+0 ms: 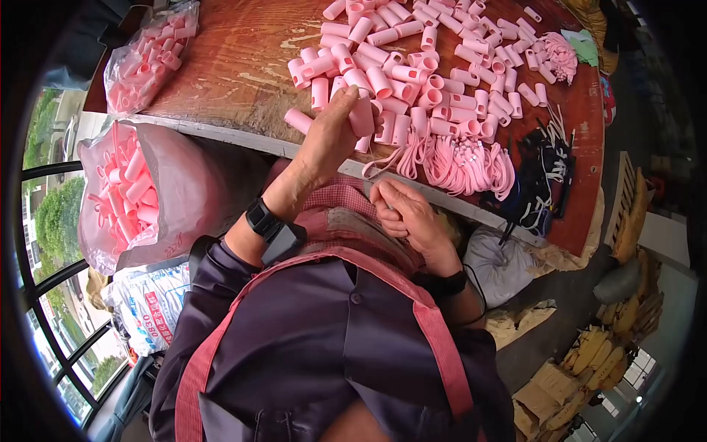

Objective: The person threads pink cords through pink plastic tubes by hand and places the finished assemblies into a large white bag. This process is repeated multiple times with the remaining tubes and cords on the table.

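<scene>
Wooden tabletop (221,81) w/ pink tubes (378,81): your L hand (329,140) has grip pinching 1 held tube (361,119); your R hand (409,214) has grip curled tight, contents unclear

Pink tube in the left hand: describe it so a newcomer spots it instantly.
On the brown tabletop, find the big heap of pink tubes. At its near side is the left hand, below it a dark wristband. The held tube is gripped in that hand; its neighbours lie loose.
</scene>
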